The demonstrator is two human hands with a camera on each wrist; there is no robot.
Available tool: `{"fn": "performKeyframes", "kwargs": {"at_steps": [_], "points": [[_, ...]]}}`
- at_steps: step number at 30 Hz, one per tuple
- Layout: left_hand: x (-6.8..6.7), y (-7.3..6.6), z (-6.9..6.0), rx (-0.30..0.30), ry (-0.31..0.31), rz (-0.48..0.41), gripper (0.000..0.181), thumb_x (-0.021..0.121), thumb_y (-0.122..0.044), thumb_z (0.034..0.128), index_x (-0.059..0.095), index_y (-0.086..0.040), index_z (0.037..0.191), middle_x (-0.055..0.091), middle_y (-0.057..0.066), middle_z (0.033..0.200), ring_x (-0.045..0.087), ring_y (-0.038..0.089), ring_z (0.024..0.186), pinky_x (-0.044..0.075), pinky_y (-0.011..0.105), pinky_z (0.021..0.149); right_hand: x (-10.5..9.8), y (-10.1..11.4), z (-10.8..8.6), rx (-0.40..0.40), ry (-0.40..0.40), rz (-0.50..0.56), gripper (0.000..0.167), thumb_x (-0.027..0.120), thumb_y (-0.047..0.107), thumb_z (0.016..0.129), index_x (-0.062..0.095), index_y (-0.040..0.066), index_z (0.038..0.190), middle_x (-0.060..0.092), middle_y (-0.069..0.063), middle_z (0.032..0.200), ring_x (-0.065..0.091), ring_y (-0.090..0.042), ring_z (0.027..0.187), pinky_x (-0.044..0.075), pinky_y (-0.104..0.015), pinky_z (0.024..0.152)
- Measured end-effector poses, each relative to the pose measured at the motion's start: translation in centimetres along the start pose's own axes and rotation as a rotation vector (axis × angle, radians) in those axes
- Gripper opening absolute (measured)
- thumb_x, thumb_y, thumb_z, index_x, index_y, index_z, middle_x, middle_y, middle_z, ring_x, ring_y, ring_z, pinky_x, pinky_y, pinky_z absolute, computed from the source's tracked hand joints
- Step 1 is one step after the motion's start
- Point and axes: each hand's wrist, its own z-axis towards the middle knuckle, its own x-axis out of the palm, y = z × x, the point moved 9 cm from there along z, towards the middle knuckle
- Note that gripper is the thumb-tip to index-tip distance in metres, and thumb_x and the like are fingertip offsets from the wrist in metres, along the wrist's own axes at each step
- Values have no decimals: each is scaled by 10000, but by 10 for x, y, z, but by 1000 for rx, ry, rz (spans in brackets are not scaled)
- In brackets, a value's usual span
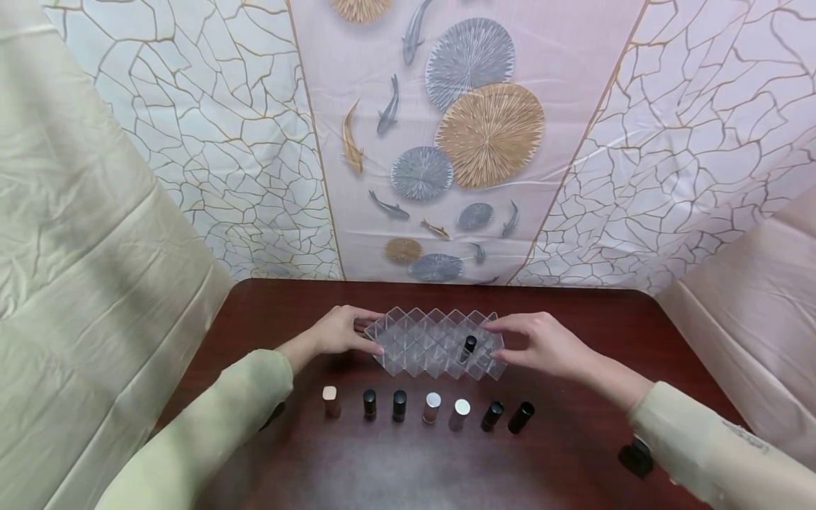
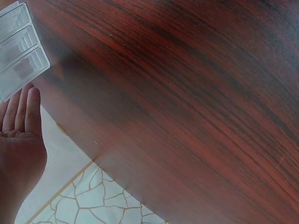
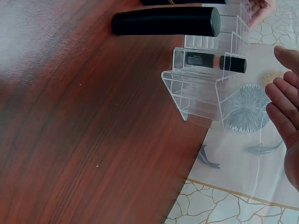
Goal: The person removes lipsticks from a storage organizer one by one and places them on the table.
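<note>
A clear lipstick organizer with diamond-shaped slots stands on the table. One black-capped lipstick sits in a slot toward its right end, and the right wrist view shows that lipstick through the clear walls. My left hand holds the organizer's left end, thumb in front and fingers behind; in the left wrist view the fingers look straight and the thumb is hidden. Around the right end, my right hand hovers with thumb and fingers apart, and the right wrist view shows a gap to the organizer.
In front of the organizer stands a row of several lipsticks: a gold-capped one at the left, two silver-capped, the others black-capped. The dark wooden table ends at a patterned cloth backdrop.
</note>
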Motion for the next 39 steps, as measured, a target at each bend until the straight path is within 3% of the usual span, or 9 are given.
{"fn": "performKeyframes", "kwargs": {"at_steps": [11, 14, 17, 20, 30, 35, 39], "points": [[0, 1, 1, 10, 6, 4, 760, 948, -316, 825, 648, -41, 1467, 736, 145, 1328, 711, 315, 1225, 566, 464, 1055, 15, -14, 13, 49, 46, 32, 462, 892, 160, 879, 761, 46, 1308, 781, -67, 1245, 749, -223, 1111, 613, -468, 915], [0, 0, 0, 5, 8, 6, 753, 946, -312, 828, 649, -50, 1469, 733, 143, 1334, 712, 310, 1222, 567, 461, 1054, 19, -17, 14, 57, 46, 47, 471, 897, 162, 877, 759, 42, 1311, 782, -66, 1242, 727, -140, 933, 604, -437, 851], [-1, -1, 0, 0, 8, 4, 754, 946, -316, 829, 649, -52, 1469, 735, 141, 1329, 712, 308, 1221, 566, 464, 1055, 22, -20, 16, 66, 52, 70, 476, 895, 176, 884, 754, 46, 1319, 786, -57, 1222, 608, -33, 714, 568, -389, 775], [-1, -1, 0, -2, 8, -4, 752, 946, -310, 829, 649, -47, 1468, 739, 143, 1321, 711, 310, 1223, 563, 471, 1058, 25, -22, 17, 78, 60, 95, 474, 891, 193, 891, 753, 61, 1325, 789, -43, 1191, 515, 33, 604, 537, -311, 710], [-1, -1, -2, -20, 5, -9, 756, 952, -316, 823, 652, -64, 1470, 740, 106, 1332, 715, 257, 1219, 564, 449, 1059, 36, -28, 21, 78, 70, 123, 460, 900, 152, 867, 760, 23, 1286, 790, -108, 1176, 508, 14, 562, 480, -226, 576], [-1, 0, -2, -27, 1, -12, 751, 953, -314, 823, 655, -71, 1468, 742, 98, 1324, 718, 252, 1208, 566, 448, 1056, 42, -29, 22, 64, 84, 128, 441, 888, 141, 879, 758, -1, 1276, 780, -154, 1202, 538, -36, 572, 509, -258, 660], [-1, 0, -1, -23, -1, -11, 746, 952, -309, 824, 656, -68, 1465, 746, 99, 1315, 720, 254, 1204, 567, 449, 1055, 46, -29, 23, 48, 110, 84, 415, 877, 149, 897, 766, 28, 1278, 782, -111, 1214, 703, -171, 794, 572, -350, 771]]}}
